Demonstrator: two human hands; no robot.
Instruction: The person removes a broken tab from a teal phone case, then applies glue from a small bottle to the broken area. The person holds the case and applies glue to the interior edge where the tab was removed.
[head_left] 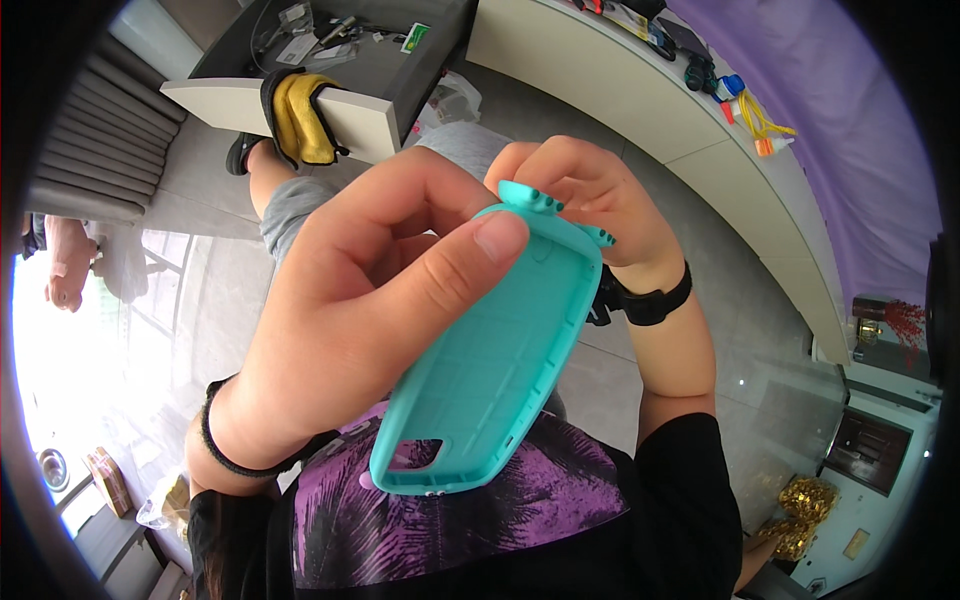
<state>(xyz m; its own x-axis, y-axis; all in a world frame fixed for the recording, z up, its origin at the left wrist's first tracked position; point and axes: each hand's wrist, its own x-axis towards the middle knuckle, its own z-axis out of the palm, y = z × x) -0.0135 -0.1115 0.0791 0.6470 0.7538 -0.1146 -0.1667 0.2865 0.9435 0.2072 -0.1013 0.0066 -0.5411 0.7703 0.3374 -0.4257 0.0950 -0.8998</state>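
A turquoise, rubbery phone case [500, 340] is tilted in front of me, its hollow inner side showing and the camera cutout at its lower end. My left hand [370, 290] grips the upper part, thumb pressed on the inner face near the rim and fingers behind. At the top end, small paw-like bumps [532, 198] with dark green claws stick out. My right hand [590, 195] is closed behind that end, fingers curled against the case; its fingertips are partly hidden. A black watch [655, 300] circles my right wrist, and a dark band [235, 450] my left.
An open drawer [390, 118] holding loose odds and ends stands ahead on the left, a yellow-and-black cloth [303, 118] draped over its front. A long white cabinet [640, 110] curves along the right, with a yellow cable [757, 115] and small bottles on top.
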